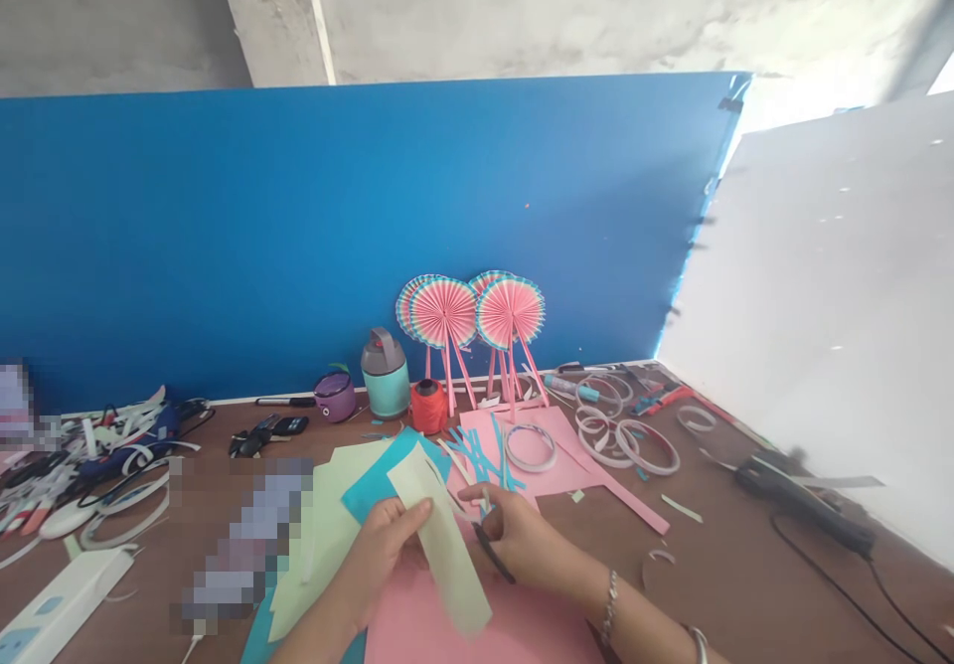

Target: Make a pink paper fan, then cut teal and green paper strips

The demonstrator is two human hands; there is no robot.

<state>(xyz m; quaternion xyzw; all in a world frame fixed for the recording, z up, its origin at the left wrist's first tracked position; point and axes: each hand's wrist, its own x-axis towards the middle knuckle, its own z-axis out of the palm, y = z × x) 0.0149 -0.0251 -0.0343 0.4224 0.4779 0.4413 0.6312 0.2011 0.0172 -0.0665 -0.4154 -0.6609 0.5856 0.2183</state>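
Note:
My left hand (pixel 380 545) grips a long pale green paper strip (pixel 439 535), which hangs down over a pink card sheet (pixel 462 624). My right hand (pixel 514 535) is shut on a pair of black scissors (pixel 492 551), close to the strip's right edge. The scissors' blades are partly hidden by my fingers. Under and beside my left hand lie more pale green sheets (pixel 320 535) and a teal paper sheet (pixel 384 475).
Pink-and-teal paper fans on sticks (pixel 445 314) lean on a blue partition (pixel 298 237). Paper rings (pixel 531 447) and a red spool (pixel 429 408) stand nearby. A glue gun (pixel 805 505) with a cable lies right; a white power strip (pixel 64 609) and paper scraps (pixel 96 455) lie left.

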